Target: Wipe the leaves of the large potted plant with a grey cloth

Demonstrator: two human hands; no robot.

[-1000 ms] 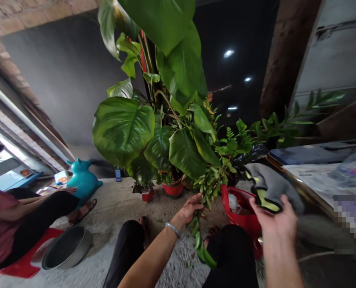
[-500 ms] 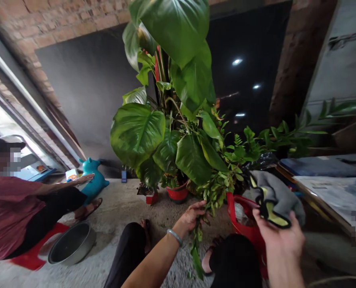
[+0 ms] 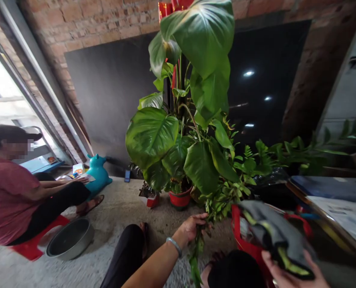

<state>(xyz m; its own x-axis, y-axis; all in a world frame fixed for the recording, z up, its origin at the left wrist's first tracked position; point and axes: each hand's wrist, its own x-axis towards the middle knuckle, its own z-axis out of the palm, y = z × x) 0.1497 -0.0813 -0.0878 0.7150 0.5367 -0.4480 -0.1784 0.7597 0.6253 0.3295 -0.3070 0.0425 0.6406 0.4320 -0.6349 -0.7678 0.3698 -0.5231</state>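
My left hand (image 3: 195, 227), with a bangle on the wrist, has its fingers closed round a drooping leafy stem (image 3: 198, 244) low in the middle. The stem's green leaves hang below and above the fingers. At the lower right my right hand (image 3: 292, 272) grips a folded grey cloth (image 3: 275, 232) with black and yellow patches, blurred at its right side. The cloth hangs over a red bag (image 3: 246, 240) and hides part of it. Beside the left hand grows a bushy small-leaved plant (image 3: 222, 200).
A tall plant (image 3: 171, 152) stands in a red pot (image 3: 180, 199) by a dark panel (image 3: 105, 100). To the left, a person (image 3: 9, 192) sits on a red stool (image 3: 30, 248) near a metal basin (image 3: 71, 240) and a teal animal toy (image 3: 98, 176). A table (image 3: 340, 212) is at right.
My right hand has moved down and to the right with the grey cloth. My left hand stays on the stem. The view has shifted, and the seated person's arms have moved.
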